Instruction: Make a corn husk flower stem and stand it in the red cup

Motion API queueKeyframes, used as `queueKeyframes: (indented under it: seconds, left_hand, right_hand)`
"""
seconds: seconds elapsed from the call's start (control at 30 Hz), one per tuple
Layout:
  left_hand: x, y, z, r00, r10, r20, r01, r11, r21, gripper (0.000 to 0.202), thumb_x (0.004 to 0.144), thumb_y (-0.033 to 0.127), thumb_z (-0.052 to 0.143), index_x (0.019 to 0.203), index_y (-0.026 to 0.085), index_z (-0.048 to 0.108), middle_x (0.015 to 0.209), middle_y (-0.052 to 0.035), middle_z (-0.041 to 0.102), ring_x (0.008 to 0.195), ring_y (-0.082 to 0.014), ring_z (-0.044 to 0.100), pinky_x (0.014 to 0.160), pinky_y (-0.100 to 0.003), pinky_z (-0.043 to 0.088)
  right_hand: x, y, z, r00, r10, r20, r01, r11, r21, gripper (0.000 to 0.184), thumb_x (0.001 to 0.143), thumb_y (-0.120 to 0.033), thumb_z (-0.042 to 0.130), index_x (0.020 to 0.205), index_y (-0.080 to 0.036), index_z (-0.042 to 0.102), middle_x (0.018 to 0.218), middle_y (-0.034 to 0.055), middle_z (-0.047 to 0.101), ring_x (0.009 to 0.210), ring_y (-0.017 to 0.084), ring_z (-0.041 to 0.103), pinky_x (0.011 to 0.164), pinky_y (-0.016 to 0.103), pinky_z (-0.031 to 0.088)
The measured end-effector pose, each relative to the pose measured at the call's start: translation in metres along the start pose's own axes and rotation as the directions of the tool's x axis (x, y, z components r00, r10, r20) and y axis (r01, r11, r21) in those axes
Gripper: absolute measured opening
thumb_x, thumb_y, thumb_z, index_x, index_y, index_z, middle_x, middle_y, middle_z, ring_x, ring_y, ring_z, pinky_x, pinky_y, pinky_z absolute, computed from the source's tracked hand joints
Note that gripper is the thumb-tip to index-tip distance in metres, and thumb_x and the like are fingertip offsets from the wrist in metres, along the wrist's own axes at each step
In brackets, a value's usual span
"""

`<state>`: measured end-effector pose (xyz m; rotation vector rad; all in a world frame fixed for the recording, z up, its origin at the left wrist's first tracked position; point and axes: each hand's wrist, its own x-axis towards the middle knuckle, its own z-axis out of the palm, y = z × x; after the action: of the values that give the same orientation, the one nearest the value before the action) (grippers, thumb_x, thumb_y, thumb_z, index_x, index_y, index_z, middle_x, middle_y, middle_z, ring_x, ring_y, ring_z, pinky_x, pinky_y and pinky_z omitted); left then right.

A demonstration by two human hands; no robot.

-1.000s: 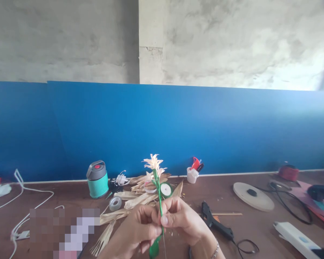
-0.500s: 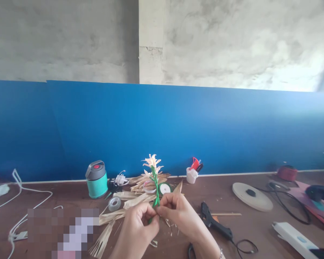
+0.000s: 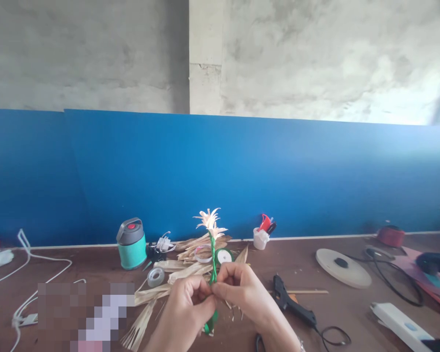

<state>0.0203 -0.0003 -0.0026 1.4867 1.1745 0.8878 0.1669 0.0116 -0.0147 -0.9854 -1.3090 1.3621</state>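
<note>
Over a brown worktable [image 3: 337, 313], the left hand [image 3: 187, 305] and right hand [image 3: 242, 293] pinch a green-wrapped husk-flower stem [image 3: 213, 259] between them.

the left hand [image 3: 185, 305] and right hand [image 3: 242, 288] hide the green stem's [image 3: 213, 259] middle.

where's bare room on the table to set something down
Brown tabletop shows between the hot glue gun and the round pale board, and again between the teal flask and the white cable. It's crowded around the left hand and right hand holding the green stem: dried corn husks, a ribbon spool, a tape roll.
</note>
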Motion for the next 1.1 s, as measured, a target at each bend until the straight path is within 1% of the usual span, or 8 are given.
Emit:
queueKeyframes:
  seconds: [0.13, 0.2, 0.3, 0.43, 0.7, 0.87, 1.0, 1.1]
  left_hand:
    - [0.001, 0.000, -0.005, 0.993, -0.001, 0.114, 0.028, 0.972, -0.235, 0.028, 0.065, 0.038, 0.066, 0.057, 0.018, 0.048, 0.039, 0.0081, 0.043, 0.029, -0.0024, 0.028, 0.033, -0.017, 0.019]
    - [0.001, 0.001, -0.006, 0.986, 0.025, 0.163, 0.030, 0.945, -0.327, 0.029, 0.063, 0.037, 0.069, 0.058, 0.017, 0.050, 0.042, 0.0067, 0.047, 0.030, -0.0007, 0.026, 0.032, -0.016, 0.016]
    - [0.000, 0.000, -0.006, 0.969, 0.048, 0.244, 0.052, 0.920, -0.388, 0.029, 0.062, 0.038, 0.072, 0.060, 0.015, 0.053, 0.044, 0.0059, 0.049, 0.030, 0.0002, 0.025, 0.030, -0.015, 0.015]
    - [0.001, -0.002, -0.005, 0.962, 0.000, 0.272, 0.122, 0.894, -0.432, 0.030, 0.057, 0.034, 0.076, 0.062, 0.018, 0.051, 0.039, 0.0101, 0.043, 0.028, 0.0000, 0.025, 0.029, -0.014, 0.019]
    - [0.004, -0.006, -0.012, 0.924, -0.042, 0.380, 0.178, 0.927, -0.331, 0.019, 0.060, 0.030, 0.068, 0.060, 0.015, 0.057, 0.043, 0.0029, 0.056, 0.028, -0.0026, 0.038, 0.029, -0.013, 0.028]
    - [0.003, -0.004, -0.010, 0.945, -0.059, 0.321, 0.163, 0.938, -0.307, 0.019, 0.057, 0.030, 0.066, 0.058, 0.017, 0.052, 0.039, 0.0062, 0.050, 0.026, -0.0014, 0.030, 0.028, -0.014, 0.023]
    - [0.000, -0.001, -0.009, 0.986, -0.005, 0.164, 0.026, 0.992, -0.122, 0.021, 0.064, 0.031, 0.064, 0.059, 0.018, 0.049, 0.042, 0.0075, 0.048, 0.030, -0.0026, 0.033, 0.030, -0.015, 0.025]
    - [-0.001, 0.001, -0.008, 0.995, 0.066, 0.077, -0.065, 0.998, -0.021, 0.019, 0.067, 0.028, 0.064, 0.059, 0.017, 0.051, 0.044, 0.0086, 0.044, 0.033, -0.0034, 0.034, 0.033, -0.016, 0.028]
  right_hand:
    - [0.001, 0.002, -0.003, 0.970, -0.038, 0.240, -0.047, 0.940, 0.338, 0.029, 0.064, -0.035, 0.079, 0.066, -0.012, 0.061, 0.059, -0.0017, 0.055, 0.050, 0.005, 0.040, 0.047, 0.020, 0.025]
    - [0.002, 0.005, -0.005, 0.946, -0.056, 0.320, -0.082, 0.912, 0.402, 0.028, 0.068, -0.036, 0.078, 0.074, -0.011, 0.067, 0.069, 0.0014, 0.059, 0.052, 0.005, 0.040, 0.047, 0.019, 0.025]
    - [0.003, 0.012, -0.006, 0.933, -0.057, 0.356, -0.109, 0.896, 0.430, 0.028, 0.068, -0.035, 0.079, 0.082, -0.011, 0.073, 0.065, 0.0008, 0.059, 0.050, 0.004, 0.038, 0.046, 0.019, 0.023]
    - [0.005, 0.017, -0.006, 0.933, -0.078, 0.351, -0.109, 0.868, 0.484, 0.023, 0.064, -0.031, 0.082, 0.072, -0.012, 0.073, 0.061, 0.0007, 0.061, 0.051, 0.007, 0.047, 0.050, 0.021, 0.031]
    - [0.002, 0.011, -0.005, 0.907, -0.084, 0.412, -0.143, 0.860, 0.490, 0.024, 0.062, -0.028, 0.082, 0.060, -0.011, 0.065, 0.057, -0.0006, 0.058, 0.050, 0.009, 0.050, 0.051, 0.022, 0.033]
    - [0.000, 0.008, -0.003, 0.931, -0.027, 0.364, -0.161, 0.865, 0.476, 0.026, 0.058, -0.027, 0.084, 0.059, -0.011, 0.063, 0.056, -0.0005, 0.058, 0.049, 0.008, 0.048, 0.050, 0.022, 0.030]
    - [0.001, 0.007, -0.004, 0.968, -0.003, 0.252, -0.096, 0.920, 0.380, 0.032, 0.059, -0.032, 0.083, 0.058, -0.012, 0.058, 0.050, -0.0033, 0.053, 0.045, 0.006, 0.041, 0.047, 0.021, 0.025]
    - [0.001, 0.006, -0.005, 0.979, 0.017, 0.202, -0.083, 0.941, 0.328, 0.036, 0.058, -0.037, 0.084, 0.059, -0.013, 0.056, 0.051, -0.0035, 0.051, 0.047, 0.006, 0.039, 0.047, 0.021, 0.023]
